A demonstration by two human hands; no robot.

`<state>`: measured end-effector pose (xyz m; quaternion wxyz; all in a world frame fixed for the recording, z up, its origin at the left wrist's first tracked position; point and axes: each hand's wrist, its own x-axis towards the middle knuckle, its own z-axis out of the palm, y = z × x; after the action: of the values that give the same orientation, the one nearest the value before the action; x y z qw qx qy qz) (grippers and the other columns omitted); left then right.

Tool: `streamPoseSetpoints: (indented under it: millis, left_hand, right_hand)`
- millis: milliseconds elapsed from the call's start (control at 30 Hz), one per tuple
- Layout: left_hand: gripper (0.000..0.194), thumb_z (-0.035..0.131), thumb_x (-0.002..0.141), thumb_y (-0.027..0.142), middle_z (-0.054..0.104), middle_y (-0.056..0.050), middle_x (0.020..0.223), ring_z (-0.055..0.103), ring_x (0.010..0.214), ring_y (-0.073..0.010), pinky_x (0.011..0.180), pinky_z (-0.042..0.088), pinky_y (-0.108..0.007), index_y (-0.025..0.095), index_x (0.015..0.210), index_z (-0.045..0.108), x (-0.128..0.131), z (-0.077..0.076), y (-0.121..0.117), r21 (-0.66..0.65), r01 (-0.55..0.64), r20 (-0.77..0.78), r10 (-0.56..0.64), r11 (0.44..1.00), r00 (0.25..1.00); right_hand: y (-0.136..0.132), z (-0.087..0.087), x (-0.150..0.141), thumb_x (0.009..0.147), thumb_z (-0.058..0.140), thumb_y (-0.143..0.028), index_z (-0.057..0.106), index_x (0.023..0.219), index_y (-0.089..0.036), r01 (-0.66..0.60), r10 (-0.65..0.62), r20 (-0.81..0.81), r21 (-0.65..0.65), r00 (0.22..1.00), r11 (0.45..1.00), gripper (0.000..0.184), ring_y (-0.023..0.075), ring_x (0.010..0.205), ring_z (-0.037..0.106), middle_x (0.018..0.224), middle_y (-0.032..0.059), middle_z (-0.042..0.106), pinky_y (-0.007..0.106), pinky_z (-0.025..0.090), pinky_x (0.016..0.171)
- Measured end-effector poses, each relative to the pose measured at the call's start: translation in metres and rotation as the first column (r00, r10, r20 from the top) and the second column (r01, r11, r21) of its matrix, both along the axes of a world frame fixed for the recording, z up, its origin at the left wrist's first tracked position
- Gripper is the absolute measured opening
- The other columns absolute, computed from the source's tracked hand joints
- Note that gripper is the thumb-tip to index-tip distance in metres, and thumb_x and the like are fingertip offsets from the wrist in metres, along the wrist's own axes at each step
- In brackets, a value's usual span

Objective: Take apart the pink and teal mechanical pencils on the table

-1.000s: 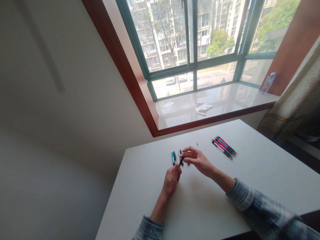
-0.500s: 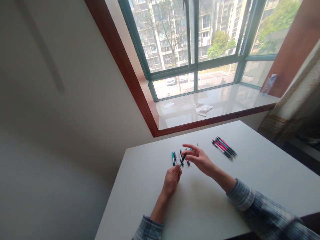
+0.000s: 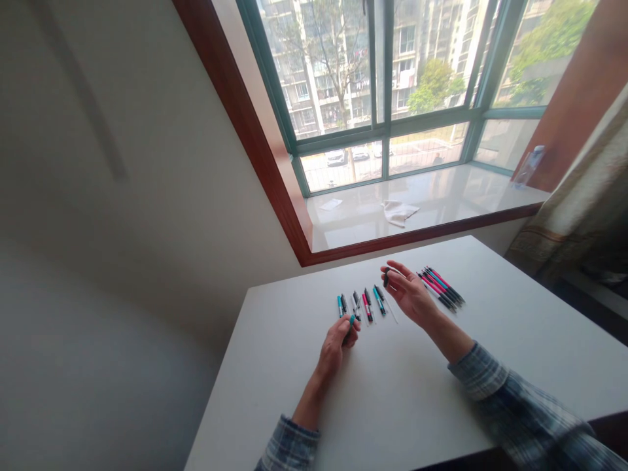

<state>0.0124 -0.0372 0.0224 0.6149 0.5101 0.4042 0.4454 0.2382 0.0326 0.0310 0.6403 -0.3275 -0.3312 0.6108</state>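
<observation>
My left hand (image 3: 335, 347) is closed around a pen barrel (image 3: 352, 320) whose teal end sticks up between thumb and forefinger; the rest is hidden in the palm. Up and to the right, my right hand (image 3: 409, 294) pinches a short black pen top (image 3: 386, 276) in its fingertips, apart from the barrel. Between and beyond the hands lie pen parts in a row: a teal barrel (image 3: 339, 304), a black top (image 3: 344, 303), a pink barrel (image 3: 366, 307), another teal barrel (image 3: 378, 303) and thin pale refills (image 3: 391, 310).
A bundle of whole pens (image 3: 444, 288), pink, teal and white with black ends, lies right of my right hand on the white table (image 3: 392, 399). Behind, the windowsill (image 3: 441, 206) holds a crumpled cloth (image 3: 400, 212) and a clear bottle (image 3: 528, 167). A curtain (image 3: 564, 209) hangs at right.
My right hand has moved up and right with the black pen top, away from the left hand. The teal barrel stays in my left hand. More of the row of parts shows.
</observation>
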Motion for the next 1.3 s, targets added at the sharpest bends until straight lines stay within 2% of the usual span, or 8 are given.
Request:
streamPoseSetpoints:
  millis: [100, 167, 333, 467, 667, 900, 1100, 1300]
  left_hand:
    - [0.036, 0.064, 0.091, 0.051, 0.052, -0.002, 0.078, 0.043, 0.069, -0.0137, 0.068, 0.038, -0.027, 0.015, 0.091, 0.065, -0.002, 0.005, 0.000, -0.038, -0.055, 0.197, 0.061, 0.998, 0.978]
    - [0.034, 0.069, 0.089, 0.049, 0.053, -0.003, 0.082, 0.047, 0.074, -0.0147, 0.073, 0.040, -0.028, 0.015, 0.096, 0.067, -0.003, 0.007, -0.001, -0.059, -0.067, 0.284, 0.081, 0.996, 0.955]
    - [0.032, 0.073, 0.087, 0.044, 0.056, -0.004, 0.083, 0.050, 0.078, -0.0160, 0.076, 0.042, -0.030, 0.015, 0.097, 0.069, -0.005, 0.009, -0.002, -0.082, -0.063, 0.329, 0.086, 0.995, 0.940]
    - [0.029, 0.074, 0.087, 0.042, 0.055, -0.004, 0.081, 0.048, 0.075, -0.0148, 0.073, 0.040, -0.028, 0.014, 0.092, 0.070, -0.004, 0.010, -0.003, -0.109, -0.052, 0.342, 0.087, 0.993, 0.936]
    - [0.027, 0.073, 0.088, 0.040, 0.052, -0.002, 0.077, 0.046, 0.071, -0.0135, 0.071, 0.038, -0.027, 0.014, 0.093, 0.069, -0.005, 0.009, -0.002, -0.129, -0.037, 0.328, 0.078, 0.991, 0.942]
    - [0.029, 0.070, 0.091, 0.041, 0.050, -0.001, 0.075, 0.045, 0.071, -0.0129, 0.070, 0.036, -0.026, 0.013, 0.096, 0.070, -0.005, 0.007, 0.003, -0.153, -0.002, 0.222, 0.036, 0.988, 0.974]
    - [0.031, 0.073, 0.088, 0.043, 0.051, -0.001, 0.074, 0.044, 0.069, -0.0125, 0.068, 0.035, -0.025, 0.013, 0.095, 0.071, -0.003, 0.003, 0.006, -0.144, -0.011, 0.197, 0.040, 0.990, 0.980]
    - [0.032, 0.070, 0.090, 0.044, 0.052, -0.001, 0.073, 0.044, 0.069, -0.0128, 0.069, 0.035, -0.026, 0.014, 0.098, 0.071, -0.004, 0.001, 0.007, -0.123, -0.011, 0.159, 0.031, 0.992, 0.987]
  right_hand:
    - [0.007, -0.004, 0.008, 0.073, 0.086, -0.043, 0.071, 0.109, -0.021, 0.124, -0.125, 0.169, 0.017, 0.978, 0.992, 0.045, 0.0243, 0.101, 0.071, 0.110, 0.0096, 0.076, 0.039, 0.056, 0.092]
    - [0.011, -0.009, 0.017, 0.073, 0.084, -0.047, 0.073, 0.108, -0.018, 0.218, -0.228, 0.326, 0.067, 0.917, 0.974, 0.046, 0.0277, 0.101, 0.071, 0.108, 0.0123, 0.077, 0.042, 0.056, 0.091]
    - [0.013, -0.025, 0.035, 0.080, 0.073, -0.048, 0.076, 0.103, -0.017, 0.208, -0.247, 0.710, 0.143, 0.659, 0.968, 0.039, 0.0282, 0.083, 0.075, 0.093, 0.0114, 0.079, 0.039, 0.058, 0.074]
    - [0.012, -0.035, 0.035, 0.081, 0.069, -0.040, 0.076, 0.097, -0.021, 0.176, -0.265, 0.847, 0.206, 0.461, 0.963, 0.026, 0.0248, 0.074, 0.075, 0.084, 0.0078, 0.078, 0.036, 0.058, 0.070]
    - [0.020, -0.043, 0.026, 0.082, 0.066, -0.035, 0.071, 0.109, -0.021, 0.175, -0.296, 0.862, 0.243, 0.412, 0.954, 0.031, 0.0205, 0.068, 0.071, 0.086, 0.0053, 0.076, 0.032, 0.055, 0.064]
    - [0.026, -0.048, 0.016, 0.082, 0.063, -0.027, 0.064, 0.126, -0.022, 0.154, -0.352, 0.873, 0.318, 0.337, 0.936, 0.044, 0.0177, 0.064, 0.067, 0.087, 0.0028, 0.073, 0.031, 0.052, 0.066]
    - [0.029, -0.052, 0.012, 0.083, 0.059, -0.022, 0.062, 0.128, -0.021, 0.128, -0.366, 0.897, 0.344, 0.247, 0.930, 0.045, 0.0156, 0.064, 0.064, 0.089, 0.0025, 0.071, 0.030, 0.050, 0.069]
    - [0.031, -0.055, 0.011, 0.082, 0.059, -0.019, 0.065, 0.124, -0.019, 0.122, -0.365, 0.897, 0.345, 0.250, 0.931, 0.043, 0.0143, 0.063, 0.063, 0.088, 0.0023, 0.071, 0.028, 0.049, 0.069]
